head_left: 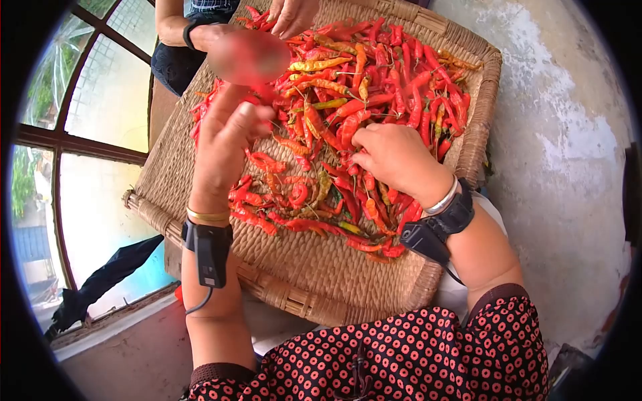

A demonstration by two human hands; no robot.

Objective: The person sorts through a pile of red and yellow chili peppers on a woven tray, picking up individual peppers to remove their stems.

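Note:
Many red and orange chili peppers (334,127) lie spread over a large woven tray (281,271). My left hand (231,144) is raised over the tray's left part, its thumb and fingers apart, with nothing visible between them. Over the right part of the pile, my right hand (394,157) reaches down with thumb and fingertips close together at the peppers. Whatever those fingertips may hold is too small or hidden to name. Each of my wrists wears a bangle and a strapped black device.
Another person's hands (294,17) are at the tray's top left, partly blurred, one wrist with a black band. A paned window (103,87) stands at the left, with a dark cloth (110,277) below it. A grey wall (555,134) is at the right.

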